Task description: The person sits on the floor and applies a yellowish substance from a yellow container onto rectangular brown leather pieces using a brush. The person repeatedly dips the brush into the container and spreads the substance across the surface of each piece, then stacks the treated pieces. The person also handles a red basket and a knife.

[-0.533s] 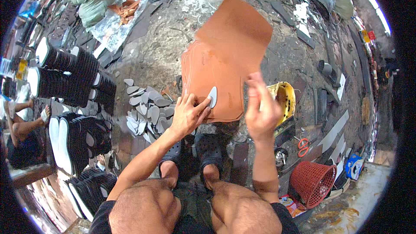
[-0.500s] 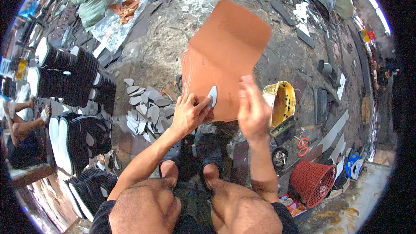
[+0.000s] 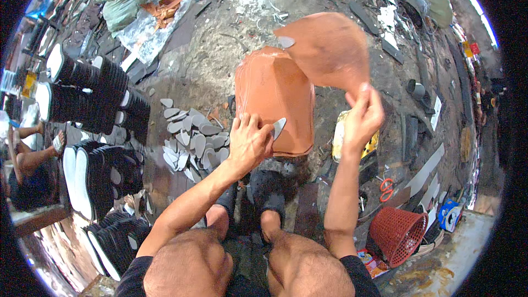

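Note:
A brown sheet (image 3: 333,49), blurred by motion, is lifted at the upper right, with my right hand (image 3: 364,114) pinching its near corner. On the sheet's left edge sits a small grey teardrop-shaped piece (image 3: 285,42). Under it lies a stack of similar brown leather-like sheets (image 3: 291,99) on the floor between my arms. My left hand (image 3: 252,140) rests over the stack's near left part, its thumb and fingers closed on another grey teardrop-shaped pad (image 3: 279,127). Left of that hand is a heap of loose grey teardrop pads (image 3: 192,135).
A yellow container (image 3: 340,136) stands partly behind my right forearm. Orange-handled scissors (image 3: 386,189) and a red plastic basket (image 3: 391,236) are at the right. Stacks of black and white soles (image 3: 82,181) line the left. A person's leg (image 3: 36,159) shows at the far left.
My right hand has moved right and farther away, swinging the brown sheet off the stack to the right. The left hand has shifted slightly right with its grey pad.

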Demonstrator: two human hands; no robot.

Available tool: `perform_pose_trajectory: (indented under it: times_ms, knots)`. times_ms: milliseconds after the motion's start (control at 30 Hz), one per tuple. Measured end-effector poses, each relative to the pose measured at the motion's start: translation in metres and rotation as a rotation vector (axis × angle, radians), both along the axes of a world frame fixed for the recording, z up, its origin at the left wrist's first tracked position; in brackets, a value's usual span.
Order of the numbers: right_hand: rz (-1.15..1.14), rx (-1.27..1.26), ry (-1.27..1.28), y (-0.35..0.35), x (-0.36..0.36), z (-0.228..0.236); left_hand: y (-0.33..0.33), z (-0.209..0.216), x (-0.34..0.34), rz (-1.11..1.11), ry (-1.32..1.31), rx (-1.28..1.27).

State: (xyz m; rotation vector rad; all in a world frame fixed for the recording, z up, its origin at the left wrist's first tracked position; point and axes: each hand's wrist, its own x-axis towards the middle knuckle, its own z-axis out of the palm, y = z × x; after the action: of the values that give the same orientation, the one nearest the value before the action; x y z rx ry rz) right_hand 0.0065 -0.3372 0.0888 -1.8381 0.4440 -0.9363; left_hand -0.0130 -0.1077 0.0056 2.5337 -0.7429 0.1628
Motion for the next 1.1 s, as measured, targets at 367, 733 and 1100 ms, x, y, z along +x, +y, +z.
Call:
perform_pose_trajectory:
  times_ms: [367,733,1100]
  knots:
    - [0.182,-0.694,-0.058,0.035,-0.044,0.019,0.014,-0.021,-0.014,0.055,0.002,-0.131]
    - [0.566,-0.873,0.277,0.078,-0.074,-0.053,0.030,-0.028,-0.011,-0.049,0.057,-0.052]
    - [0.579,-0.713,0.354,0.056,-0.062,-0.052,0.026,-0.029,-0.005,-0.049,0.023,-0.088]
